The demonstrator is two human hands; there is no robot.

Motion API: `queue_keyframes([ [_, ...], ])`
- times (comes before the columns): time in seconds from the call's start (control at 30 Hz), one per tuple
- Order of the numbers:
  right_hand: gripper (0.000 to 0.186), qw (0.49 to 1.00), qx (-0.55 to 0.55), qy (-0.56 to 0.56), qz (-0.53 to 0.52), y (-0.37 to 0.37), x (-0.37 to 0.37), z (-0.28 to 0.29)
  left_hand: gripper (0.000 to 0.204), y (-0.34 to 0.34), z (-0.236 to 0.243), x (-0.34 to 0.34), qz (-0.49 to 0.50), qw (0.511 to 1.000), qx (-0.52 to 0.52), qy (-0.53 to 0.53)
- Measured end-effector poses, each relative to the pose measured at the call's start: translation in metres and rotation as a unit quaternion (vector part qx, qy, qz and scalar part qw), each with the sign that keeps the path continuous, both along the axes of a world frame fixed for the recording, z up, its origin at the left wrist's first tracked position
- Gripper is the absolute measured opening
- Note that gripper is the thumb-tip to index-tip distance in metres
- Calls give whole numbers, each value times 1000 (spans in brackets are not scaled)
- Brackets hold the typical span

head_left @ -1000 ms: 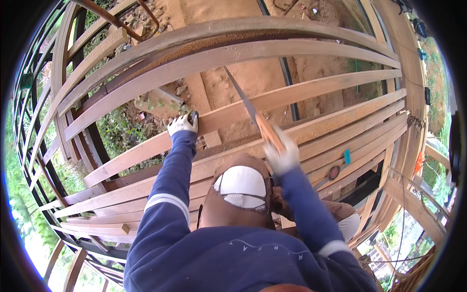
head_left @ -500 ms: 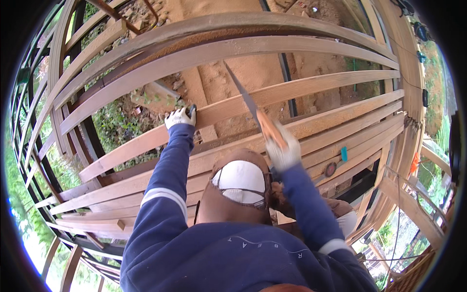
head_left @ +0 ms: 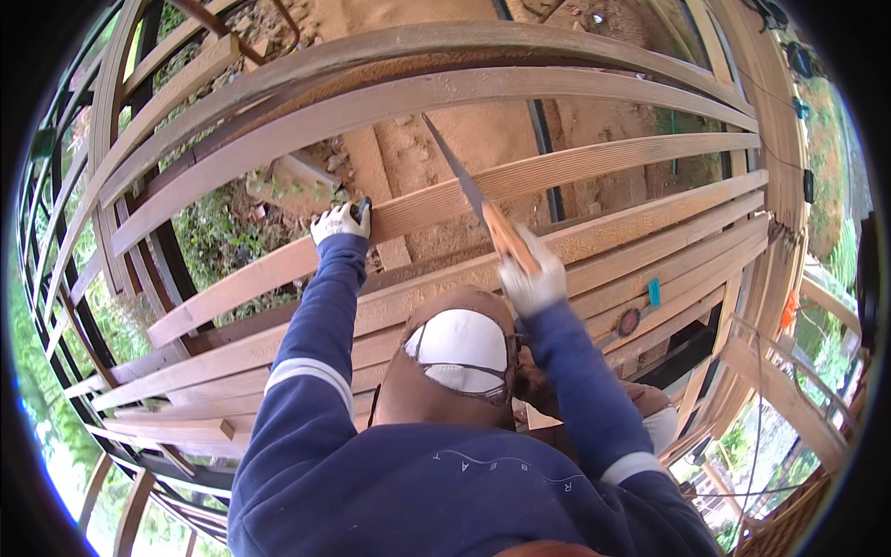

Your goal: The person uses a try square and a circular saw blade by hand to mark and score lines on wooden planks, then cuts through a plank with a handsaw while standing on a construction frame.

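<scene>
My left hand [head_left: 341, 224], in a white glove, is closed over a long grooved wooden board [head_left: 575, 168] that spans the frame. A small dark item [head_left: 365, 210] shows beside its fingers; what it is I cannot make out. My right hand [head_left: 534, 278], also gloved, is wrapped round the wooden handle of a handsaw [head_left: 465, 180]. The blade slants across the board to the right of my left hand, its tip pointing away and to the left. Whether the teeth touch the wood I cannot tell.
More timber slats [head_left: 436, 85] run across on the far side, and closely laid boards [head_left: 613, 243] on the near side. A round dark disc [head_left: 628, 322] and a turquoise item [head_left: 654, 292] lie on the boards at right. Bare soil [head_left: 464, 121] shows below through the gaps.
My right hand and the handsaw have shifted slightly forward and left along the blade's line. My left hand stays on the board.
</scene>
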State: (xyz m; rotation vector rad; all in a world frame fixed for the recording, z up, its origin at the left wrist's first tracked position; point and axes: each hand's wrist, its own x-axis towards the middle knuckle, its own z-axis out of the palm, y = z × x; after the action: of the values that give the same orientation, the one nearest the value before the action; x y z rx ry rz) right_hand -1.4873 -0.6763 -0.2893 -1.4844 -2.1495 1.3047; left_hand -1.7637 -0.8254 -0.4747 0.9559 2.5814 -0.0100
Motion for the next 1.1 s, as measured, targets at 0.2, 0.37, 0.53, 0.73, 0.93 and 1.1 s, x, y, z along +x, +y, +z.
queue_keyframes([
  [0.2, 56, 997, -18, -44, 68, -53, 108, 116, 47, 5, 6, -3, 0, 1000, -6, 7],
  [0.37, 51, 999, 38, 0, 32, 2, 30, 5, 46, 13, -1, 4, -5, 1000, 24, 16],
  [0.53, 48, 998, -47, -29, -13, -12, 26, 12, 48, -2, -6, -3, 4, 1000, 8, 8],
  [0.73, 59, 994, -44, -38, 89, -60, 150, 98, 44, -2, 0, -6, 5, 1000, 11, 18],
  [0.93, 49, 998, 46, 3, 44, 12, 22, -13, 45, 14, 3, 2, -8, 1000, 14, 13],
  [1.1, 48, 997, -75, 30, -12, 14, 33, 73, 50, 11, -1, -2, 20, 1000, -9, -4],
])
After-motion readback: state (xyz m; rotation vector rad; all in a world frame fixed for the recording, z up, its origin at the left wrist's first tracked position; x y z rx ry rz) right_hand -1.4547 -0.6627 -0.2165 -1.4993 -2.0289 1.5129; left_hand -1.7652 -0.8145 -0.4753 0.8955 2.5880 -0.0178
